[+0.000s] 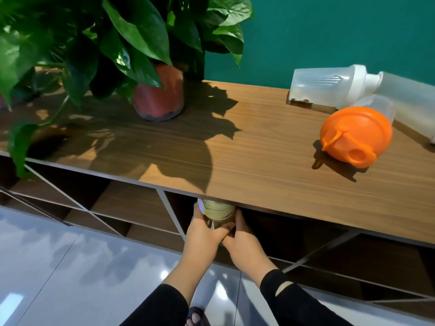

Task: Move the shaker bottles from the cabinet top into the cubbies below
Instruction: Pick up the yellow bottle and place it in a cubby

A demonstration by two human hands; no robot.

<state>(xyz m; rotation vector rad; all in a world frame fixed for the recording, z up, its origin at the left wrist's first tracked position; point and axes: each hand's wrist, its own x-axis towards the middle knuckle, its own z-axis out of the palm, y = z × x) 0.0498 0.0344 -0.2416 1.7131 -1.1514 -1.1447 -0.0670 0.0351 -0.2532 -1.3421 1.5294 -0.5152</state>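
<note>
1. Clasping a pale green shaker bottle (217, 211) from both sides, the left hand (204, 234) and the right hand (244, 241) are each keeping a clenched grip on it, fingers wrapping its clear lower body.
2. The pale green shaker bottle is sitting at the mouth of a cubby (270, 222), just under the front edge of the cabinet top (247, 149), with its cap partly hiding beneath that edge.
3. Black sleeves (162, 307) are covering both forearms, running from the bottle down toward the bottom of the view.
4. Below the hands, a sandalled foot (195, 317) is standing on the glossy grey floor (70, 267).
5. Further from the bottle, on the right part of the cabinet top, an orange-lidded shaker bottle (355, 135) is lying with its lid facing the viewer.
6. Behind the orange lid, a frosted white shaker bottle (329, 87) is lying on its side near the green wall (329, 31), its cap touching another frosted bottle (409, 107) at the right border.
7. Up and to the left of the held bottle, a leafy potted plant (157, 95) is standing on the cabinet top, throwing shadows across the wood.
</note>
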